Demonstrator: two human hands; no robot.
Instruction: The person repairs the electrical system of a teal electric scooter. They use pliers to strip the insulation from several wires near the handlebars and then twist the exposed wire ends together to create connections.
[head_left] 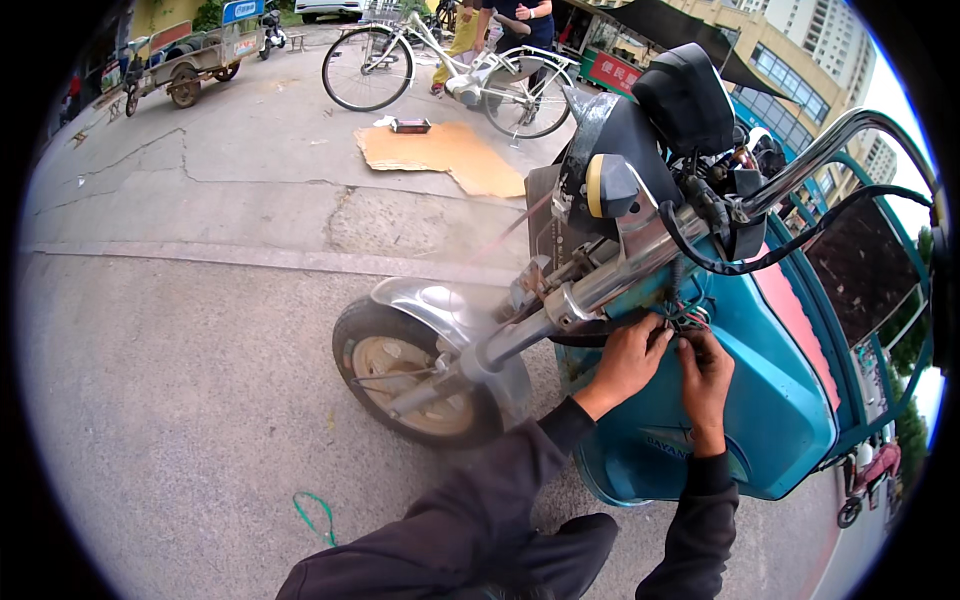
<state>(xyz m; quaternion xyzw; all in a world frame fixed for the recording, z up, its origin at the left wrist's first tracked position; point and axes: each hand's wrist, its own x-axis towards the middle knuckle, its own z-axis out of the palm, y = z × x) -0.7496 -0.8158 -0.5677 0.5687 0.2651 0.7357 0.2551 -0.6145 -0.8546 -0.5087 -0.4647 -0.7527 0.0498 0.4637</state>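
A teal three-wheeler's front panel (765, 400) stands before me at the right. From an opening near its steering column comes a bundle of thin coloured wires (692, 314). My left hand (630, 364) pinches the wires from the left, fingertips close together. Just beside it, my right hand (706, 376) also has thumb and fingers pressed together on them. The exact strands are hidden by the fingers. Above the hands run the silver fork tube (610, 278) and a black sheathed cable (790, 252). The front wheel (362, 352) with its shiny mudguard (425, 300) is left of my hands.
Chrome handlebar (835, 140) and black headlight housing (682, 100) overhang the work spot. A flat cardboard sheet (440, 155) lies on the pavement, beyond it a white bicycle (455, 72) with people behind. A green cord loop (318, 512) lies lower left; a cargo tricycle (195, 68) is far left.
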